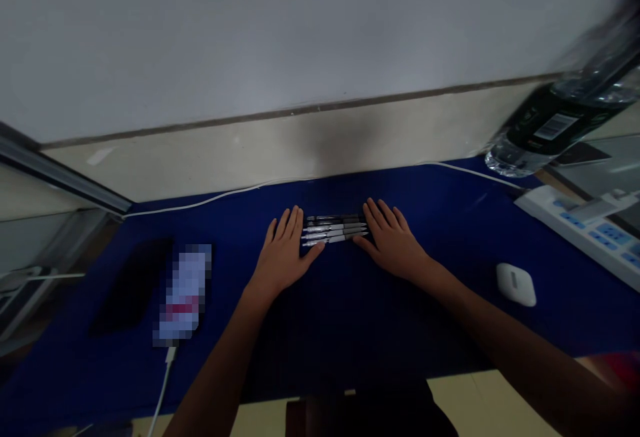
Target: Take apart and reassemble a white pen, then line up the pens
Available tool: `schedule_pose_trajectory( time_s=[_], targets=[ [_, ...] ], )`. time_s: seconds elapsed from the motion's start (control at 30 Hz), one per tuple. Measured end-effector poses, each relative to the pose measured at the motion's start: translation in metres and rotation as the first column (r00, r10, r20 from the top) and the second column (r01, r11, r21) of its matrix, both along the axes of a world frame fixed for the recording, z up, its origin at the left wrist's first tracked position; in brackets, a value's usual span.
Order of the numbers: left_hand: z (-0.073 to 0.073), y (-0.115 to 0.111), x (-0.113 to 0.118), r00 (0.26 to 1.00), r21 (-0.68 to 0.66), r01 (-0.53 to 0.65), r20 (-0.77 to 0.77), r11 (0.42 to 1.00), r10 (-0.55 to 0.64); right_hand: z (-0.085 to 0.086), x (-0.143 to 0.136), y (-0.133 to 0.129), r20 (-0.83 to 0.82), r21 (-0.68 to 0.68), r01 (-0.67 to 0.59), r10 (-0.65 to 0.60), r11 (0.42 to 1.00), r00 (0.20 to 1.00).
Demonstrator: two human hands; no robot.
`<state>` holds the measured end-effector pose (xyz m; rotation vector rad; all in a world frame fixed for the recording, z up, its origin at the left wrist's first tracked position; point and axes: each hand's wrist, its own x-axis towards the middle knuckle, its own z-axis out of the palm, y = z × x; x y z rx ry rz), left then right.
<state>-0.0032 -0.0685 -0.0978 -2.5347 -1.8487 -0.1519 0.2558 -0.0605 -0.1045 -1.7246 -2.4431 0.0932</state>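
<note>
Several pens (334,229) lie side by side on the blue tabletop (345,323), running left to right between my two hands. Their barrels look white, clear, grey and black. My left hand (284,253) rests flat at their left ends, fingers stretched out and thumb pointing toward the nearest pen. At the right ends, my right hand (395,240) lies palm down with its fingers extended and its thumb beside the pen tips. Both hands appear to touch the pen ends, and neither is wrapped around any pen.
A phone (183,293) with a charging cable (163,383) lies at the left, beside a dark flat object (133,283). On the right are a white earbud case (516,284), a power strip (575,223) and a large bottle (550,120). A wall (210,163) borders the back edge.
</note>
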Motion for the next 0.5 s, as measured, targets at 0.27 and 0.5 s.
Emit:
schedule_pose_trajectory(
  time_s=[0.27, 0.5],
  targets=[
    [-0.0051, -0.0014, 0.0018, 0.998, -0.017, -0.014, 0.064, 1.0, 0.015, -0.0037, -0.001, -0.0003, -0.023, 0.028, 0.012, -0.011, 1.0, 1.0],
    [-0.0033, 0.0001, 0.0016, 0.997, -0.021, -0.01, 0.078, 1.0, 0.012, -0.0014, -0.0007, -0.0004, -0.017, -0.003, 0.011, -0.011, 1.0, 1.0]
  ],
)
